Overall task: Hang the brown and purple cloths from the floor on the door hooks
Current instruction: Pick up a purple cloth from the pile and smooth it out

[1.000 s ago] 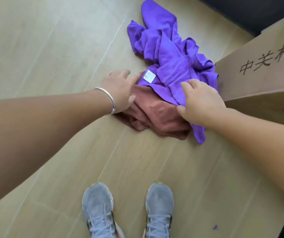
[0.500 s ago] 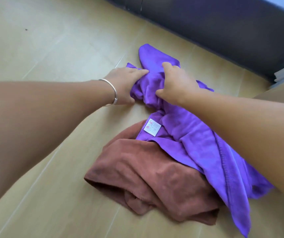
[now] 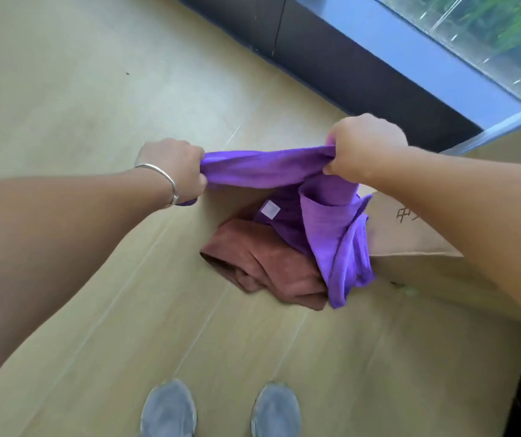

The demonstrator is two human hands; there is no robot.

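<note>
Two hands are holding up the purple cloth.

The left hand [image 3: 175, 171] is squeezing one end of the purple cloth [image 3: 262, 167] in a fist, and the right hand [image 3: 368, 149] is squeezing the other end in a fist too. The cloth is stretching between the hands, and the rest is hanging down under the right hand, with its white tag [image 3: 270, 209] showing. The brown cloth [image 3: 262, 263] is lying in a heap on the floor [image 3: 95, 89], below the right hand and under the hanging purple part. A cardboard box [image 3: 410, 238] is sitting just beside the cloths, under the right arm. A silver bracelet [image 3: 164, 178] is sitting on the left wrist. Two grey shoes [image 3: 169, 411] are standing nearer than the hands.
</note>
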